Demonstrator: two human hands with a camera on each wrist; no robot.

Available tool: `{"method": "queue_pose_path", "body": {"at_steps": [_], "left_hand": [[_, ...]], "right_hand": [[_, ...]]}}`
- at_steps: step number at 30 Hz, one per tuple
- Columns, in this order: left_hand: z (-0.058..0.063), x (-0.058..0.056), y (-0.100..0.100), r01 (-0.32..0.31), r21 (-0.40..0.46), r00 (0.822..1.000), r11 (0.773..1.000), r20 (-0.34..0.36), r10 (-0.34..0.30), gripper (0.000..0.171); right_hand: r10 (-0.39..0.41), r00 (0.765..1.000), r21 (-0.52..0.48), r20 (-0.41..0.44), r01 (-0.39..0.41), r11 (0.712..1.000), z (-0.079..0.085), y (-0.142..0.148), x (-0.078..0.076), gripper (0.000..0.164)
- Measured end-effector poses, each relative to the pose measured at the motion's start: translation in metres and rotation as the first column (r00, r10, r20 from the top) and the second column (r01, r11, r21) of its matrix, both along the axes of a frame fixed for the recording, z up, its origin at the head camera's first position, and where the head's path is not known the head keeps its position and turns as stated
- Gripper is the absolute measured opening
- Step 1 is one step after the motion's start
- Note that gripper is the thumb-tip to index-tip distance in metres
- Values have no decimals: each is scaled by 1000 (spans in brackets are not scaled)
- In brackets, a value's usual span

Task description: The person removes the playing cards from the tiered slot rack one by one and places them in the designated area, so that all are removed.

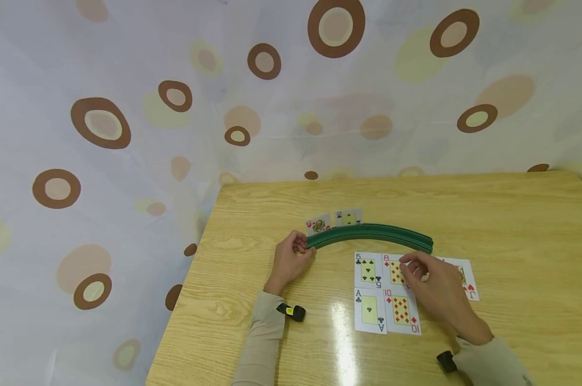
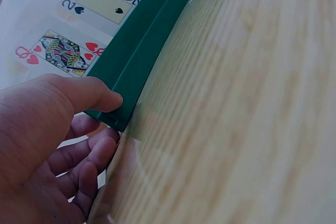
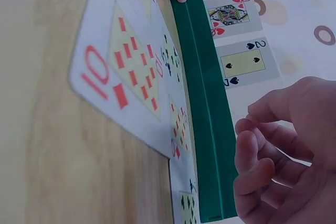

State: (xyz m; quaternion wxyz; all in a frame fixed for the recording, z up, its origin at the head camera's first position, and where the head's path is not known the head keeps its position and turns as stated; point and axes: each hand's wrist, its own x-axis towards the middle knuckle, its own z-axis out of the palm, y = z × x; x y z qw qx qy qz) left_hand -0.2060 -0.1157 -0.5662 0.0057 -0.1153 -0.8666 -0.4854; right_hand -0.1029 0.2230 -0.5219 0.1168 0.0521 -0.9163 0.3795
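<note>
My left hand (image 1: pixel 288 261) grips the left end of a curved green card holder (image 1: pixel 368 231), the thumb on top and fingers beneath it. Standing in the holder are a queen of hearts (image 2: pixel 65 53) and a two of spades (image 2: pixel 102 4). My right hand (image 1: pixel 438 289) hovers over the face-up cards near the holder's right end. Its fingers bend loosely, thumb and forefinger close together, with nothing visible between them. Under and beside it lie an eight of diamonds (image 1: pixel 395 272), a ten of diamonds (image 1: pixel 401 311) and a jack of hearts (image 1: pixel 470 281), partly hidden by the hand.
A five of clubs (image 1: pixel 368 271) and an ace of clubs (image 1: pixel 370 310) lie left of the diamonds. In the right wrist view, part of another clubs card (image 3: pixel 188 208) shows. The wooden table (image 1: pixel 527 225) meets a patterned sheet (image 1: pixel 281 107) at its back and left.
</note>
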Motion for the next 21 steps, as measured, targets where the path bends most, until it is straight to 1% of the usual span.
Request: {"method": "queue_pose_path", "body": {"at_steps": [3, 7, 10, 13, 16, 21], "left_hand": [[-1, 0, 0, 2, 3, 1000, 1000, -2, -2, 23], [-1, 0, 0, 5, 9, 1000, 1000, -1, -5, 23], [0, 0, -1, 5, 9, 1000, 1000, 4, -5, 23], [1, -1, -1, 5, 6, 1000, 1000, 4, -5, 23], [2, -1, 0, 9, 9, 1000, 1000, 3, -9, 23], [1, 0, 0, 12, 17, 1000, 1000, 6, -12, 23]], "right_hand": [[6, 999, -16, -32, -7, 1000, 1, -4, -6, 8], [20, 997, -64, -77, -25, 998, 4, -11, -16, 9], [28, 995, -94, -91, -37, 995, 6, -17, -24, 9], [31, 992, -101, -119, -43, 994, 7, -22, -33, 9], [37, 988, -119, -151, -55, 991, 7, -24, -39, 14], [56, 981, -169, -187, -88, 982, 4, -25, -47, 27]]}}
